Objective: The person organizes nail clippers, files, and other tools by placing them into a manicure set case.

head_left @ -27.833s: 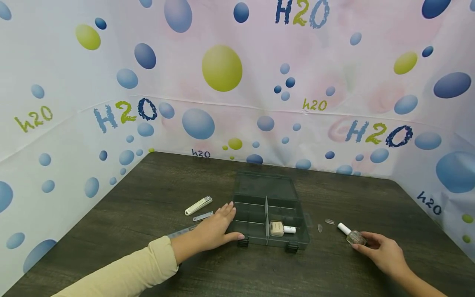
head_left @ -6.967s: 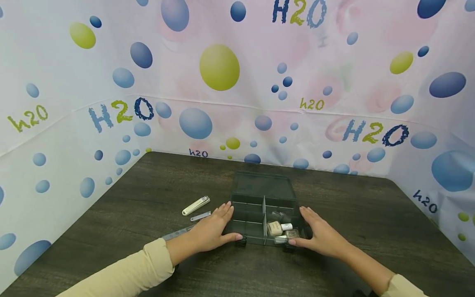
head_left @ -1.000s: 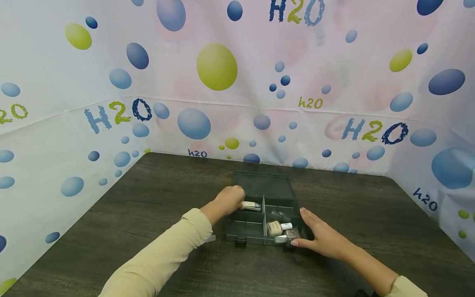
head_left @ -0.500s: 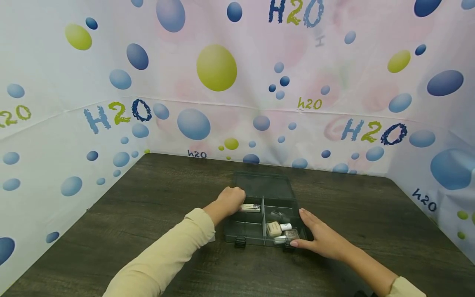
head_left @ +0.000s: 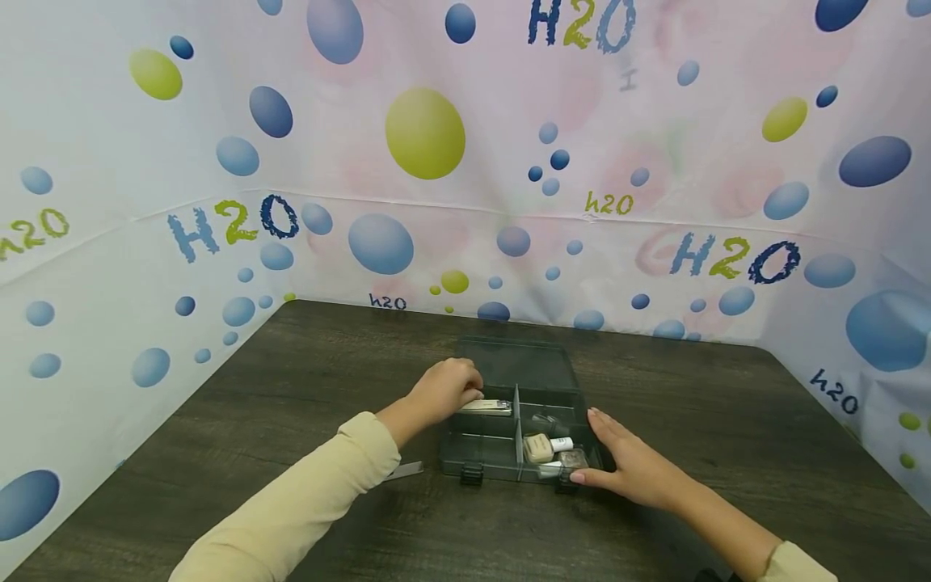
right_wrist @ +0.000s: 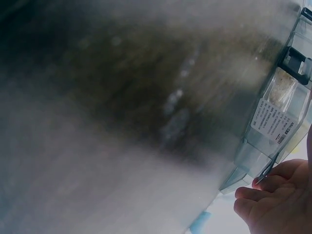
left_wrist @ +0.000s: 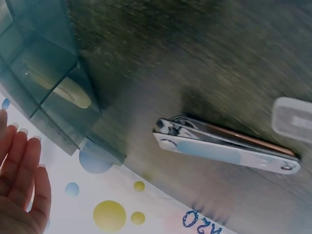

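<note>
The dark surface (head_left: 313, 404) carries an open divided box (head_left: 480, 447). The right hand (head_left: 636, 465), spread with fingers extended, rests along the box's right side. The left hand (head_left: 445, 390), loose and holding nothing, is over the back left section, where the cream nail clipper (head_left: 489, 407) lies. A smaller clipper (left_wrist: 226, 148) lies outside. The right section holds a beige bottle (head_left: 538, 449), a glittery bottle (head_left: 573, 459) and clear bits (head_left: 544, 422).

- Straight ahead of me, a white and pale-pink backdrop (head_left: 494, 145) rises behind the table (head_left: 291, 404), a long crease (head_left: 436, 205) running across it.
- The left panel (head_left: 94, 259) and right panel (head_left: 895, 234) close in the sides — same print throughout.
- Blue ovals (head_left: 381, 244), yellow-green ovals (head_left: 425, 133) and "H2O" lettering (head_left: 729, 257) dot it all.
- The tabletop is dark and wood-grained — the light soft.
</note>
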Demonstrator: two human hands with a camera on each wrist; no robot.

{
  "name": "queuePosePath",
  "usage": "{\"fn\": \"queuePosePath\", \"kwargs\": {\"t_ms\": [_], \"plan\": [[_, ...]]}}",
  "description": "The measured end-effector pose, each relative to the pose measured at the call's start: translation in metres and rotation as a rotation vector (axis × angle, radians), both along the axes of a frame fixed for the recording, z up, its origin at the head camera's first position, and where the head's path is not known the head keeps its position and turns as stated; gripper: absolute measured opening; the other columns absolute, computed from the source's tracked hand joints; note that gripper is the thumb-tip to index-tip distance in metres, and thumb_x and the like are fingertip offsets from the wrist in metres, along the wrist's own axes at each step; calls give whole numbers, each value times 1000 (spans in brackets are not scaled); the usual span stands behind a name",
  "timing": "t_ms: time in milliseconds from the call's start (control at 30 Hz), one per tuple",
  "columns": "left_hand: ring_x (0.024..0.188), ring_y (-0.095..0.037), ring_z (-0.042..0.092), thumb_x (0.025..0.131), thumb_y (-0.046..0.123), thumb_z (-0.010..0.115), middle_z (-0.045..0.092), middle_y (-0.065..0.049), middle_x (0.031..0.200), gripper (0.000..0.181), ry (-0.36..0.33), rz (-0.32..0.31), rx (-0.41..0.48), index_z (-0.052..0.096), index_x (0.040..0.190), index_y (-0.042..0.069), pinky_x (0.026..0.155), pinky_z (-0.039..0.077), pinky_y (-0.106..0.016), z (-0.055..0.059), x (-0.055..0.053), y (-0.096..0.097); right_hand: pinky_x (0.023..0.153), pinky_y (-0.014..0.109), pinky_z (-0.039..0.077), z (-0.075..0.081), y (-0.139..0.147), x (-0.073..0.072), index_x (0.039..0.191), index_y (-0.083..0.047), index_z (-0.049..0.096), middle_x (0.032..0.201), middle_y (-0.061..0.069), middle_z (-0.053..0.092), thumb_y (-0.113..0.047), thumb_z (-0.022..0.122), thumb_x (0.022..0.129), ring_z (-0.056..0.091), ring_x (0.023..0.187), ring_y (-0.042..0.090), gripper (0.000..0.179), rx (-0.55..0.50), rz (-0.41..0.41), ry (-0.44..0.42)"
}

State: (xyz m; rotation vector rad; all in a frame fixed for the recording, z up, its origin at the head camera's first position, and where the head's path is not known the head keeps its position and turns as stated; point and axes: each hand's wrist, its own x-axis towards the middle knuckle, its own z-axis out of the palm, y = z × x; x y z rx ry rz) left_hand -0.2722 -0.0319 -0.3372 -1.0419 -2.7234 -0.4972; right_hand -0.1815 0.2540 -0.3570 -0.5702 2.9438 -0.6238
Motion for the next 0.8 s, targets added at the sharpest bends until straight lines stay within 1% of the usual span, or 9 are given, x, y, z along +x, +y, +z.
{"fn": "queuePosePath", "kwargs": {"t_ms": [167,267,367,600,700,800], "plan": [[75,-15,61,85,16,67,65,-5,86,13,16,-24,84,72,90,5,66,52,-26,2,6,-9,102,63,30,0,0,0,144,8,21,149,29,22,-58,62,79,25,135,47,101,-2,-1,-4],[79,-16,63,86,15,67,66,-5,88,14,8,-25,115,71,92,4,69,53,-28,4,10,-15,102,63,30,0,1,0,144,8,21,149,28,21,-58,62,79,24,135,47,101,-2,0,-4],[81,-16,63,86,17,67,66,-4,88,15,12,-10,140,71,93,5,71,54,-29,3,14,-22,102,63,30,0,1,-1,144,8,21,149,29,21,-58,62,79,24,135,47,101,-2,0,0],[80,-16,63,82,15,70,65,-2,87,15,70,11,208,71,93,5,71,53,-27,-3,22,-41,102,63,30,0,1,-1,144,8,21,149,29,21,-59,62,79,25,135,47,102,-8,4,-2],[82,-18,63,82,17,70,64,-2,88,16,58,26,243,71,94,5,72,53,-29,-5,26,-49,101,63,31,-1,1,-1,144,8,21,149,29,21,-58,62,79,25,134,48,102,-8,3,-2],[85,-20,63,83,20,69,64,-2,90,19,36,46,259,70,95,6,74,54,-32,-7,29,-57,101,63,31,-1,1,-1,144,8,21,149,29,21,-58,62,79,25,134,48,102,-11,2,-1]]}}
